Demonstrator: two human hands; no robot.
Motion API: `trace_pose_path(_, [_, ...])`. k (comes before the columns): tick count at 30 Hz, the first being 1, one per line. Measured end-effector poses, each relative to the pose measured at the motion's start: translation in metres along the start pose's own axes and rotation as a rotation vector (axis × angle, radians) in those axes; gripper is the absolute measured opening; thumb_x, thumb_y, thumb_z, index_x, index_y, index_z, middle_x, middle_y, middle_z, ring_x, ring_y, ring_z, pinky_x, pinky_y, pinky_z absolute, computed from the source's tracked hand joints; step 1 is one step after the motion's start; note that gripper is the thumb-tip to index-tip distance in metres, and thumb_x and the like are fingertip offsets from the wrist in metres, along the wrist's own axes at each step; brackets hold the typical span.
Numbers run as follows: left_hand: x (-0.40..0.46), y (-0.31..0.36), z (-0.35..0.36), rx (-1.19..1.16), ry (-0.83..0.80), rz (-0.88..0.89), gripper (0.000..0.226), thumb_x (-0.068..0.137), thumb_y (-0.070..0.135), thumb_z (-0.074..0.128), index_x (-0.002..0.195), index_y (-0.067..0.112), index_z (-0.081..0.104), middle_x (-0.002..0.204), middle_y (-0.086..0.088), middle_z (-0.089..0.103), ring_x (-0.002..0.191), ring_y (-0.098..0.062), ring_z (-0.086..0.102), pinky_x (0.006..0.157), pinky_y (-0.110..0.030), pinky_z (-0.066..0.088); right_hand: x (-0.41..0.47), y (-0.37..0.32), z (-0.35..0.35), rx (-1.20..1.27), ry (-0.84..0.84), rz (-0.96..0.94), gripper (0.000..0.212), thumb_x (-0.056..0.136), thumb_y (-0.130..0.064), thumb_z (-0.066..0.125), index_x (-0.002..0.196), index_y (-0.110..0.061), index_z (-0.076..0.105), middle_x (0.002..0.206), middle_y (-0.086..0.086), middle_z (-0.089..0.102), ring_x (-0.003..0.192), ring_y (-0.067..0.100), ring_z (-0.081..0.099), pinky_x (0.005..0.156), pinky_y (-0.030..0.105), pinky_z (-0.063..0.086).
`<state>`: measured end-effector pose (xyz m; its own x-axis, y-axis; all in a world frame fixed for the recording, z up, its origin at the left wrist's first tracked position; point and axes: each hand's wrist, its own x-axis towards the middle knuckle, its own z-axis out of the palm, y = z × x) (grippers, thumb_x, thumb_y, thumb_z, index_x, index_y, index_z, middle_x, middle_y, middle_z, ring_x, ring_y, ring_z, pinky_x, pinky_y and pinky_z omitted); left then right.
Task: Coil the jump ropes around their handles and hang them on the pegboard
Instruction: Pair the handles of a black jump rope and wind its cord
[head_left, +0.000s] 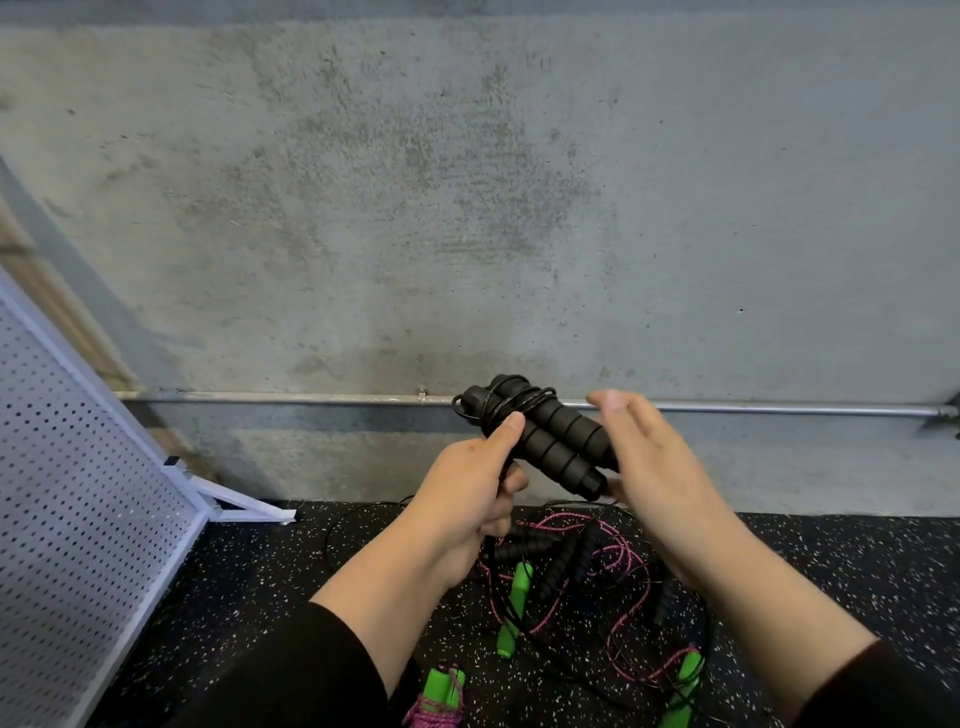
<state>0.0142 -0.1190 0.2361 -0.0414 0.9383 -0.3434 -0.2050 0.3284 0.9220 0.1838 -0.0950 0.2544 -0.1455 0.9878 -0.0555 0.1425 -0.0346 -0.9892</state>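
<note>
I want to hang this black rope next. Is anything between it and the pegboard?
Nothing visible is in the way. The black rope, held by the left hand with the right hand at its handle ends, is up in open air. The pegboard leans at the far left, with only bare floor between.

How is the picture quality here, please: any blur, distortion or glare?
Head view: even, soft light with no glare; the right hand is motion-blurred at the fingertips; wide-angle distortion bends the pegboard edge; the black handles stay fairly sharp.
</note>
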Motion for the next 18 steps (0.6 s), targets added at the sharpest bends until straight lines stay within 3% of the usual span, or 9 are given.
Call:
trace_pose_path(2, [-0.003, 0.001, 0.002, 0.026, -0.019, 0.037, 0.039, 0.099, 0.054, 0.055, 0.095, 0.015, 0.054, 0.062, 0.004, 0.046, 0.047, -0.01, 0.021, 0.044, -0.023, 0.023, 0.0, -0.003, -0.004, 0.354, -0.145, 0.323, 0.049, 0.104, -0.054, 0.04, 0.119, -0.017, 0.068, 0.109, 0.013, 0.076, 0.087, 0.029, 0.072, 0.082, 0.046, 0.063])
trace_pose_path(3, [-0.003, 0.002, 0.003, 0.04, -0.012, 0.052, 0.038, 0.1, 0.052, 0.055, 0.092, 0.015, 0.051, 0.063, 0.004, 0.046, 0.046, -0.009, 0.022, 0.044, -0.022, 0.023, -0.001, -0.006, -0.007, 0.449, -0.239, 0.435, 0.054, 0.103, -0.053, 0.041, 0.121, -0.01, 0.068, 0.109, 0.021, 0.074, 0.079, 0.033, 0.071, 0.077, 0.046, 0.064])
trace_pose_path(6, [-0.003, 0.004, 0.002, 0.089, -0.001, 0.07, 0.038, 0.101, 0.051, 0.053, 0.093, 0.015, 0.05, 0.064, 0.004, 0.045, 0.045, -0.007, 0.024, 0.045, -0.023, 0.021, -0.003, -0.006, -0.012, 0.581, -0.433, 0.557, 0.057, 0.1, -0.049, 0.047, 0.128, -0.002, 0.065, 0.099, 0.025, 0.067, 0.065, 0.028, 0.062, 0.058, 0.036, 0.06])
trace_pose_path(9, [-0.003, 0.006, 0.001, 0.097, -0.009, 0.097, 0.04, 0.1, 0.054, 0.054, 0.093, 0.014, 0.052, 0.066, 0.003, 0.047, 0.046, -0.008, 0.024, 0.046, -0.024, 0.021, -0.001, -0.005, -0.01, 0.609, -0.409, 0.463, 0.059, 0.097, -0.045, 0.052, 0.132, 0.001, 0.059, 0.088, 0.02, 0.057, 0.061, 0.021, 0.048, 0.054, 0.031, 0.048])
trace_pose_path(12, [-0.004, 0.011, 0.001, 0.105, -0.026, 0.137, 0.041, 0.098, 0.056, 0.054, 0.087, 0.018, 0.064, 0.067, 0.001, 0.046, 0.049, -0.01, 0.025, 0.05, -0.027, 0.022, 0.002, -0.009, -0.008, 0.623, -0.294, 0.289, 0.055, 0.095, -0.039, 0.056, 0.128, 0.004, 0.059, 0.088, 0.019, 0.056, 0.062, 0.019, 0.045, 0.057, 0.031, 0.044])
trace_pose_path(14, [-0.005, 0.015, -0.002, 0.115, -0.046, 0.15, 0.048, 0.099, 0.058, 0.05, 0.096, 0.016, 0.072, 0.064, 0.002, 0.045, 0.048, -0.011, 0.027, 0.05, -0.027, 0.025, 0.006, -0.016, -0.013, 0.643, -0.212, 0.193, 0.045, 0.096, -0.038, 0.055, 0.122, -0.003, 0.063, 0.087, 0.015, 0.059, 0.063, 0.016, 0.045, 0.058, 0.031, 0.044])
trace_pose_path(18, [-0.007, 0.017, -0.003, 0.117, -0.073, 0.138, 0.056, 0.099, 0.061, 0.047, 0.11, 0.013, 0.074, 0.061, 0.005, 0.035, 0.046, -0.009, 0.023, 0.046, -0.025, 0.022, 0.015, -0.017, -0.032, 0.265, -0.031, 0.05, 0.025, 0.105, -0.032, 0.049, 0.111, -0.019, 0.069, 0.099, 0.01, 0.057, 0.073, 0.014, 0.047, 0.061, 0.031, 0.048])
